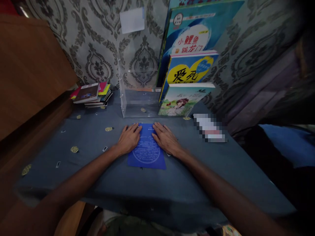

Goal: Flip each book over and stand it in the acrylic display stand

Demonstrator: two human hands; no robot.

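Observation:
A blue printed sheet or booklet (147, 164) lies flat on the cloth-covered table, with small pale text inside a circle outline. My left hand (129, 137) rests on its left edge, fingers stretched out toward the far end. Opposite it, my right hand (166, 138) lies on the right edge, fingers also extended and flat. Neither hand is wrapped round anything. Whether the blue item has more than one page cannot be seen.
Just beyond my hands stands a clear acrylic rack (124, 101). Several picture books (182, 100) lean in its right side. A stack of books (88, 93) lies at the back left, and a pixelated item (209, 127) on the right. Patterned wallpaper (98, 62) backs the table.

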